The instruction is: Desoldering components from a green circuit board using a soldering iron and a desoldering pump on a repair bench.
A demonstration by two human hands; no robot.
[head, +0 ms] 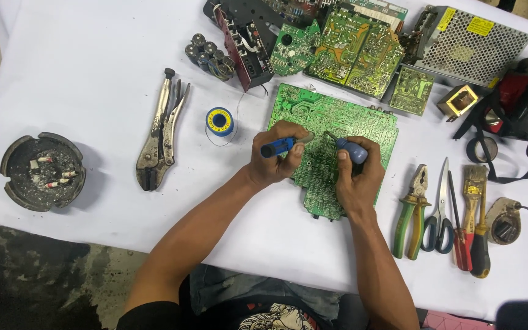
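Evidently mid-repair on the green circuit board (331, 131), lying flat at the table's middle, long axis running from near edge to far. Left hand (274, 160) closed tight round a blue-handled tool (278, 146), handle lying left to right, tip pointing right over the board. Right hand (357, 177) wrapped round a blue-handled screwdriver (351, 148), tip angled up-left toward the other tool. Both tips almost meeting above one spot. Next move, by judgement: steady pressure at that point without slipping across the tracks.
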